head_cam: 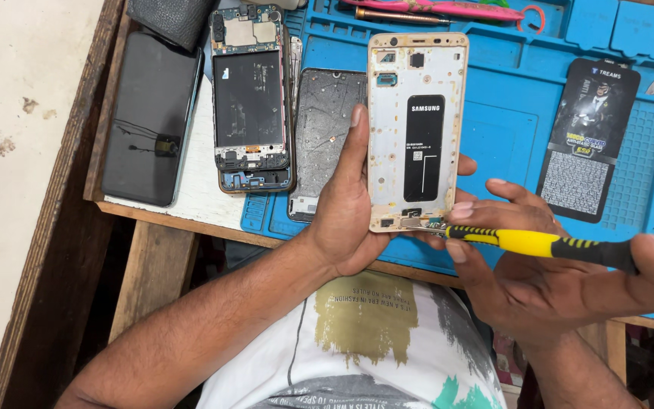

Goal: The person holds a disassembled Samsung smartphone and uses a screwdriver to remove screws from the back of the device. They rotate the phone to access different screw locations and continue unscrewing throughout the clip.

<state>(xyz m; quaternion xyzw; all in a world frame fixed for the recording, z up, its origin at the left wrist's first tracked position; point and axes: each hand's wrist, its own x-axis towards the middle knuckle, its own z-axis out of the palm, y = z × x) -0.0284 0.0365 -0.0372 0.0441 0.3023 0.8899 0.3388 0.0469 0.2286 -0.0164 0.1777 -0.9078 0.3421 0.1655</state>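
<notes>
Two hands share the work at centre frame. My left hand (346, 220) wraps around an opened phone frame (415, 129), pale gold, held upright over the blue repair mat (509, 113), thumb along its left edge. My right hand (562, 265) is closed on a yellow-and-black screwdriver (539, 243), its tip at the frame's bottom edge. I judge the tip should sit square in the screw head, with light pressure and the frame held steady, or it may slip onto the board.

At upper left lies a dark phone (149, 117), then a stripped phone (251, 98) with its battery showing, then a grey back cover (327, 136). The frame carries a black oblong label. At upper right on the mat rests a black card package (588, 136) with a printed figure and a yellow band.
</notes>
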